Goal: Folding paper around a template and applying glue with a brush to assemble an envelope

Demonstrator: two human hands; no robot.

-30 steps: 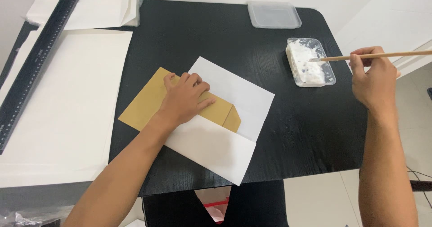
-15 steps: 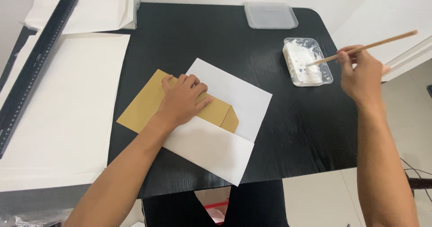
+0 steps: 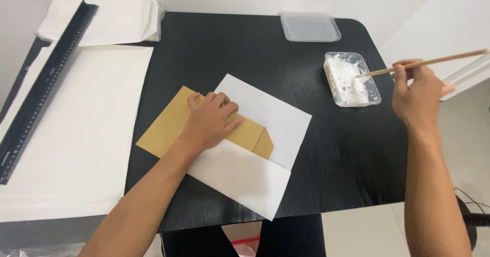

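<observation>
**Now: one hand pins the envelope, the other dips a stick in paste**

Down on the black table point(image 3: 255, 48), the left hand point(image 3: 209, 122) lies palm-down on a brown envelope point(image 3: 168, 129), fingers spread flat and slightly curled, pressing rather than gripping. The forearm runs up from the lower left edge of the view. Under the envelope's right part sits a white sheet of paper point(image 3: 265, 114), folded so that a lower flap covers the envelope's bottom edge; the envelope's angled end shows just right of the hand.

Off to the right, the right hand point(image 3: 418, 96) is raised near the table's edge, fingers pinched around a thin wooden stick point(image 3: 439, 60). The stick slants down and left, its tip resting in a clear plastic tray point(image 3: 375, 91) that holds white paste point(image 3: 347, 78), smeared unevenly over the bottom and walls.

Behind the tray, near the far edge, lies a clear plastic lid point(image 3: 309, 27), well apart from it. At the left, large white sheets point(image 3: 71, 134) cover a second surface, with a long black ruler point(image 3: 43, 86) lying slantwise across them.
</observation>
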